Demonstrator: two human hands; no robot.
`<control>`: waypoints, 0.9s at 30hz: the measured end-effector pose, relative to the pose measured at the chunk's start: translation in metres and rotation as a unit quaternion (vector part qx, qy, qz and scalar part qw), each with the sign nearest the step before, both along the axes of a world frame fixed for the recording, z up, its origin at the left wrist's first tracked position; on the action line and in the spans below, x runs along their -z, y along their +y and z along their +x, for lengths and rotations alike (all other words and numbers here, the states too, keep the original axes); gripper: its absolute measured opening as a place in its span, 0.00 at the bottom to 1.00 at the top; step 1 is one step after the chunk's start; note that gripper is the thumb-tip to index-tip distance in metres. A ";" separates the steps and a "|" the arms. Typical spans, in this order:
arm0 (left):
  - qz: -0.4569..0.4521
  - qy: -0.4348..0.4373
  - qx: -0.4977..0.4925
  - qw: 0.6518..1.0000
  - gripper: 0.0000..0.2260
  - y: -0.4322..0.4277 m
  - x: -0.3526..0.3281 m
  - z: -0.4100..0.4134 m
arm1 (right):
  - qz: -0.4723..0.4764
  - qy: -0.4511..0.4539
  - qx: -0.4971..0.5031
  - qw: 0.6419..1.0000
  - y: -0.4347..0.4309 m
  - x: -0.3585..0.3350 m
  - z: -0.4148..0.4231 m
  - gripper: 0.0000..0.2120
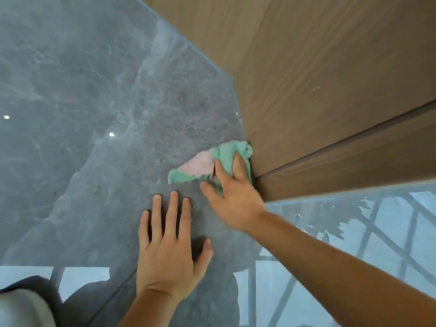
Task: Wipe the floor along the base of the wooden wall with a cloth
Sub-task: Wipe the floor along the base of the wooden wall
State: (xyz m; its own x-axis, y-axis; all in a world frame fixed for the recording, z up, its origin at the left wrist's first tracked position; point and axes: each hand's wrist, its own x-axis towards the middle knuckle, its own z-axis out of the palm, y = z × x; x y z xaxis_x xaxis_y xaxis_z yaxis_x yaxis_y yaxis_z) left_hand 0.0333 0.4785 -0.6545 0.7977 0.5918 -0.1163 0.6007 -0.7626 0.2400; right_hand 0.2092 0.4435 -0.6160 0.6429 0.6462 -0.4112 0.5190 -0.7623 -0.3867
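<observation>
A green and pink cloth (200,165) lies crumpled on the grey marble floor (94,114), pushed against the corner at the base of the wooden wall (318,79). My right hand (232,197) presses down on the cloth's right part, fingers spread over it and pointing at the wall's base. Just below and left of the cloth, my left hand (169,246) rests flat on the floor, fingers apart and holding nothing.
The wooden wall runs diagonally from top centre to the right, with a dark horizontal groove (342,142). The glossy floor mirrors a window frame (377,244) at lower right. My knee in dark cloth (26,300) sits at the bottom left.
</observation>
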 end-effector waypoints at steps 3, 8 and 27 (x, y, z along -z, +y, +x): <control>-0.003 0.001 -0.002 1.000 0.38 -0.001 0.001 0.000 | -0.021 -0.039 -0.003 0.999 0.085 0.000 0.074 0.31; 0.008 0.003 -0.001 1.000 0.38 -0.003 0.004 0.002 | -0.046 -0.067 0.052 0.995 0.149 0.005 0.101 0.32; 0.051 0.002 0.000 0.999 0.38 -0.007 0.009 0.001 | -0.045 -0.080 -0.142 0.986 -0.139 -0.008 -0.041 0.32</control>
